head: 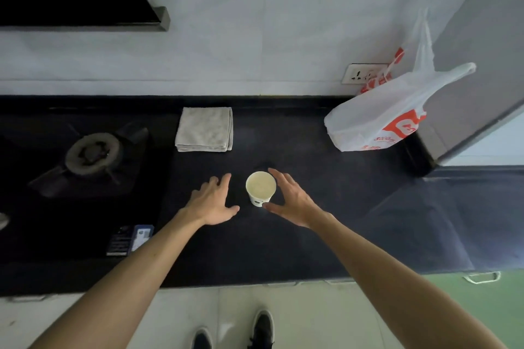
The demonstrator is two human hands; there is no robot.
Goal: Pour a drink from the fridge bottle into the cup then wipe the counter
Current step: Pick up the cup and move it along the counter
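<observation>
The room was dim, and the black table (pixel 283 235) swallowed most detail. Pale daylight seemed to come from the lower right of the frame, laying a faint grey sheen across the table's right end. The white wall (pixel 255 22) at the top looked flat and bluish. The stove burner (pixel 92 153) at left sat murky and soft. Straight lines bowed toward the edges, and the forearms stretched wide at the bottom corners. Nothing glared.

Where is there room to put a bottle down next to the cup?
Bare counter lies right of the cup, before the bag, and between towel and cup. Left is crowded: stove, phone.
</observation>
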